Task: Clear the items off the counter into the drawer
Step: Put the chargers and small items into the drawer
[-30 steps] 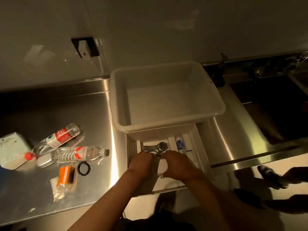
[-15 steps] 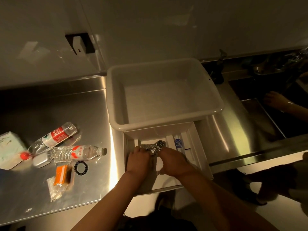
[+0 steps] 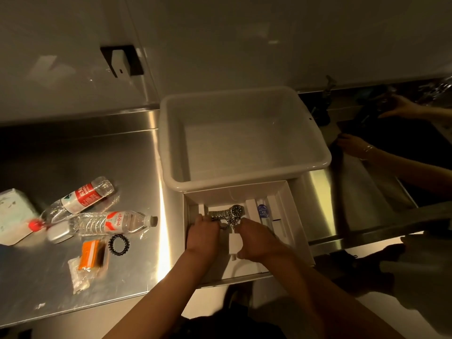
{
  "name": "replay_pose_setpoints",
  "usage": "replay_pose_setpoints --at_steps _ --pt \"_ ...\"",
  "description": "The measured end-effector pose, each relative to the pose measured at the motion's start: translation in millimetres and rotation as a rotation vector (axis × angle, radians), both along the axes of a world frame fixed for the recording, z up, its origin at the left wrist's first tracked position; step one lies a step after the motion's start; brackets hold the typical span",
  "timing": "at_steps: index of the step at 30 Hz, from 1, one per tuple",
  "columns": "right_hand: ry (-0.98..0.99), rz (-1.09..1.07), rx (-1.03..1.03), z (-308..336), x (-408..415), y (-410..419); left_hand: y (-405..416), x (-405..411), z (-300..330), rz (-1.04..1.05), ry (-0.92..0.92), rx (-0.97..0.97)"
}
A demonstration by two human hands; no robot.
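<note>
Head view: both hands down in open drawer (image 3: 288,216). Left hand (image 3: 201,234) fingers curled at metal watch (image 3: 228,212) band, apparently gripping; right hand (image 3: 256,241) fingers bent over small chain beside watch, exact grasp cannot tell. Bottles (image 3: 110,222), hair tie (image 3: 119,244), orange packet (image 3: 90,252) remain on counter (image 3: 49,277), well apart from drawer. Risk: chain snagging watch band, tangling in compartment; bottles rolling off counter when reached.
</note>
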State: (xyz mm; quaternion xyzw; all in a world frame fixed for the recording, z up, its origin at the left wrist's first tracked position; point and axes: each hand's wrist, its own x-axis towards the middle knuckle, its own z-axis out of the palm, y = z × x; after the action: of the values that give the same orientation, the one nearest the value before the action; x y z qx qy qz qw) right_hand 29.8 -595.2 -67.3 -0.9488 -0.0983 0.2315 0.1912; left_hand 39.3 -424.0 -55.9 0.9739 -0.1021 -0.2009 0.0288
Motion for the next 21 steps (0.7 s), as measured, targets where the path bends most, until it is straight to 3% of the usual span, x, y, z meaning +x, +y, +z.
replay_pose_setpoints --at_steps 8,21 --pt "-0.060 -0.038 0.065 -3.3 14.7 10.2 -3.3 1.8 4.6 0.106 -0.015 -0.088" --pt "-0.109 -0.051 0.123 -8.7 13.8 8.1 -1.7 -0.7 13.3 0.091 -0.025 -0.116"
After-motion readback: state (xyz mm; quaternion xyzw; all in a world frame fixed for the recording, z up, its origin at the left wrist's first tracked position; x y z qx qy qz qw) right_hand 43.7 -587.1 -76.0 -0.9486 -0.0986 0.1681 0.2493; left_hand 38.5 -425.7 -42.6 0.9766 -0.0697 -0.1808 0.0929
